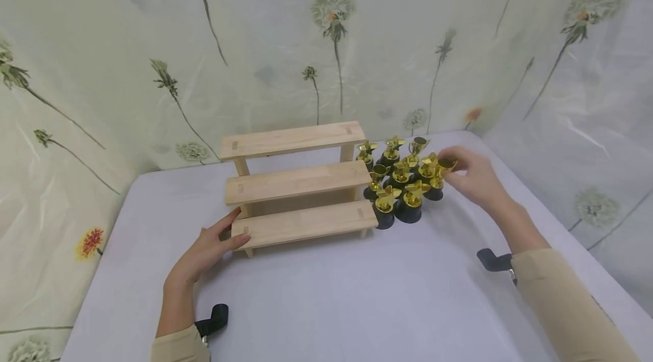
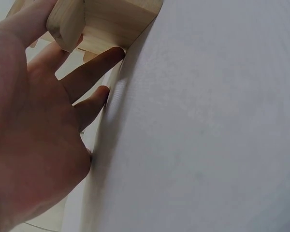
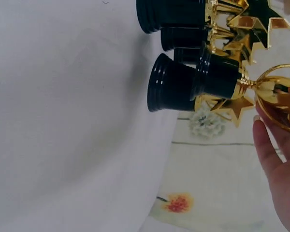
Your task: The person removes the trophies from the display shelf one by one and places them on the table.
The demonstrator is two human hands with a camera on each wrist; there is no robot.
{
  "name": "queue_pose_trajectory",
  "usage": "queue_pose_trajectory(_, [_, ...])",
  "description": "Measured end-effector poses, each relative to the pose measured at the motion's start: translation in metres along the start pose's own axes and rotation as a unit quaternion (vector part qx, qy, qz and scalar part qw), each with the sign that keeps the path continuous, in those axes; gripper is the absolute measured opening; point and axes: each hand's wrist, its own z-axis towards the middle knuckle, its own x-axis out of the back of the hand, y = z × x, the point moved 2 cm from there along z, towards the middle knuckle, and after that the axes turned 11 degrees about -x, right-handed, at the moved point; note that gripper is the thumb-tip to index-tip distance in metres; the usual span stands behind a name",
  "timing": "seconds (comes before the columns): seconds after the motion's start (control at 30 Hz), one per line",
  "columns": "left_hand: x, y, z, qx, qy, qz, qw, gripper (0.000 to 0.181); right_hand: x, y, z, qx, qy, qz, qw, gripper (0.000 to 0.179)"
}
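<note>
A three-step wooden display stand (image 1: 301, 181) stands on the table. My left hand (image 1: 204, 248) grips the left end of its lowest step, thumb on the plank and fingers at the side; in the left wrist view the plank's end lies between thumb and forefinger, the other fingers spread. To the right of the stand, several small gold trophies on black bases crowd together, some star-topped (image 1: 413, 195), some cups. With its fingertips my right hand (image 1: 476, 178) pinches the bowl of a gold trophy cup (image 3: 273, 92) at the group's right side. Its black base appears raised off the table in the right wrist view.
A white cloth (image 1: 326, 305) covers the table. Behind and at both sides hangs a pale curtain (image 1: 265, 22) printed with dandelions. The nearest trophies stand close against the stand's right end.
</note>
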Motion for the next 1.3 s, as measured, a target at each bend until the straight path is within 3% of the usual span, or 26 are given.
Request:
queue_pose_trajectory(0.63, [0.0, 0.0, 0.0, 0.008, -0.006, -0.005, 0.9999, 0.086, -0.018, 0.022, -0.016, -0.029, -0.039, -0.005, 0.9988, 0.037])
queue_pose_trajectory(1.3, [-0.001, 0.0, 0.0, 0.005, -0.007, -0.012, 0.9999, 0.086, -0.029, 0.025, -0.023, -0.017, -0.025, -0.01, 0.9995, 0.043])
